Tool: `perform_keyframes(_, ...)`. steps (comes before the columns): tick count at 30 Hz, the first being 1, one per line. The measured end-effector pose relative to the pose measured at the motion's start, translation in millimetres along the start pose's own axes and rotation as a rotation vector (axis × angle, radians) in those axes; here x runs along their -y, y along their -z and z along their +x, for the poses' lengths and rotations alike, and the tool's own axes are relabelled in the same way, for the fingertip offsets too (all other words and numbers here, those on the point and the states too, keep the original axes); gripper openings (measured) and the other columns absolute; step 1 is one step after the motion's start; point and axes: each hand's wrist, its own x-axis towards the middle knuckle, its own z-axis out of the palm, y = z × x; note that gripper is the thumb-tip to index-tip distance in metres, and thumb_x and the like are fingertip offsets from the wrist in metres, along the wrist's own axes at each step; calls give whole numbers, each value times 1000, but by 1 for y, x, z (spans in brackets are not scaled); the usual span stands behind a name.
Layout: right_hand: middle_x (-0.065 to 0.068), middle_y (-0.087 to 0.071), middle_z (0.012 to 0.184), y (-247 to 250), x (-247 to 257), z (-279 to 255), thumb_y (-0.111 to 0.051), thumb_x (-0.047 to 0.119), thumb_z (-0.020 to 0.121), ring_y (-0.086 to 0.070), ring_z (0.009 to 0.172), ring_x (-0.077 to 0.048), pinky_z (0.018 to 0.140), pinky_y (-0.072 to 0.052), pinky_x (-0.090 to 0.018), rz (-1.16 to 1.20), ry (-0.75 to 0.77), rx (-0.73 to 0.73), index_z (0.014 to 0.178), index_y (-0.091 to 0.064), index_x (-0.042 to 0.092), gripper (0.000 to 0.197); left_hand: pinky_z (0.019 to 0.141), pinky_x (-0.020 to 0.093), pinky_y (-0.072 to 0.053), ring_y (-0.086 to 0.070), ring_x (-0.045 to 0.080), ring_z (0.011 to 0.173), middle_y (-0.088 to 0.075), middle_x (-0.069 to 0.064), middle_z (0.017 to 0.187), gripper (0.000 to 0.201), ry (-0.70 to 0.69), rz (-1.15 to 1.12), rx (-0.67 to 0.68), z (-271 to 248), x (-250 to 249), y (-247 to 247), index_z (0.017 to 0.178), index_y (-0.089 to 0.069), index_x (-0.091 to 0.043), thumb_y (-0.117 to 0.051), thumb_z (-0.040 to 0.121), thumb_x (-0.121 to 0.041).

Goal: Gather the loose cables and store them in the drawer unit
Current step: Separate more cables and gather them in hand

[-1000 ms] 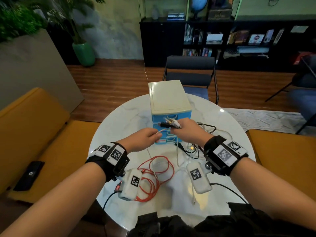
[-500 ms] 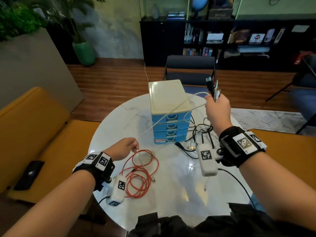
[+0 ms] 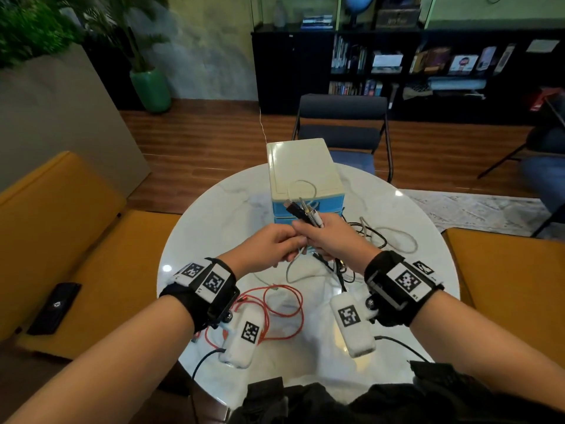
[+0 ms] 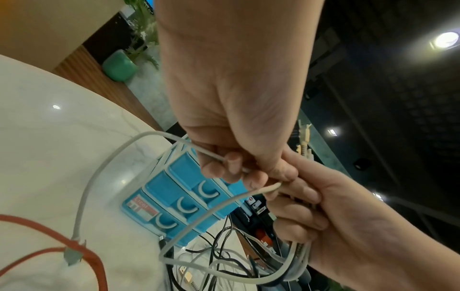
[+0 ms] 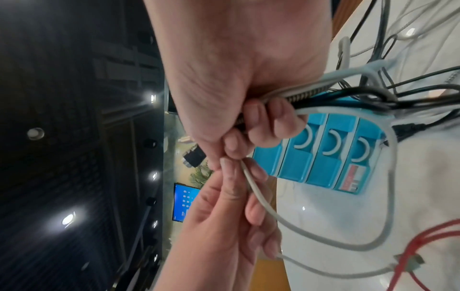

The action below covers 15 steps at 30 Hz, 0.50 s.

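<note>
1. Just in front of the two hands, the drawer unit (image 3: 305, 179) stands on the table (image 3: 214, 215) with all its blue drawers shut, so nothing is stored yet.
2. To do this step well, feed the white cable (image 4: 104, 177) loop by loop from the left hand (image 3: 266, 249) into the right hand's (image 3: 333, 243) bundle, keeping each loop about the same size so the bundle will fit a drawer.
3. Keep the plug ends (image 3: 302, 209) pointing up and away from the grip, as they do now; tucked inward, they would probably snag on the loops.
4. Draw in the slack gently: the cable's far plug lies below and left of the grip, just beside the red cable (image 3: 275, 301), and may drag it along.
5. The right grip is clenched round a bundle of black and white cables (image 5: 323, 94), fingers wrapped fully, with the tails hanging below it to the table.
6. The left grip is nearly closed: thumb and fingers (image 5: 231, 177) pinch the white cable where the two hands touch.
7. Whether the right hand's fingers have already caught this loop is hard to say, as the knuckles hide that spot.
8. Free one hand before opening a drawer.
</note>
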Motion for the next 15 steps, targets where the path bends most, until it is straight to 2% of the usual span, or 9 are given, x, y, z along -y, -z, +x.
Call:
perform_keyframes(2,7,-43,50,3,0,0,-63,30,92,-34,42,-7,43,-29,-23,-74,9,-45,78,-60,19,18,50,23,-38,-41,12,53,-48,-4,58,35,0,20,37,1,2,-4,89,-58,6,-44,100,-24)
perform_keyframes(4,6,-46,55,10,2,2,-62,27,92,-39,44,-5,46,-32,-22,-123,4,-157,86,-65,14,15,52,20,-37,-40,9,51,-45,-3,59,34,6,48,79,1,6,-7,85,-58,-1,-41,101,-26)
perform_keyframes(8,1,-52,68,38,1,9,-55,27,95,-45,58,-15,56,-38,-31,-88,-52,-427,87,-62,16,15,57,23,-39,-37,8,52,-41,-2,61,32,84,-34,60,-1,29,-9,91,-60,-8,-36,103,-25)
perform_keyframes(10,0,-55,72,54,-1,12,-53,27,95,-50,67,-21,62,-40,-34,-137,-59,-536,93,-63,15,16,58,22,-42,-43,10,53,-44,-3,60,31,107,-117,39,-4,43,-7,95,-61,-11,-34,104,-25)
perform_keyframes(12,-3,-58,81,69,-2,13,-52,28,96,-53,79,-26,69,-39,-34,-236,-66,-627,96,-61,16,15,64,21,-46,-54,12,61,-57,-1,66,30,125,-81,53,-7,53,-5,100,-63,-13,-35,103,-24)
perform_keyframes(14,-6,-56,90,78,-1,12,-50,25,98,-49,84,-27,73,-36,-33,-354,-70,-685,96,-57,18,10,75,20,-47,-61,13,78,-67,2,84,25,148,42,73,-9,63,-2,103,-66,-14,-42,101,-20)
perform_keyframes(15,-6,-55,91,81,-1,11,-49,23,98,-47,84,-27,73,-34,-32,-413,-74,-706,96,-56,18,9,77,16,-46,-62,12,86,-69,2,93,22,159,104,69,-10,68,0,104,-67,-13,-46,100,-18)
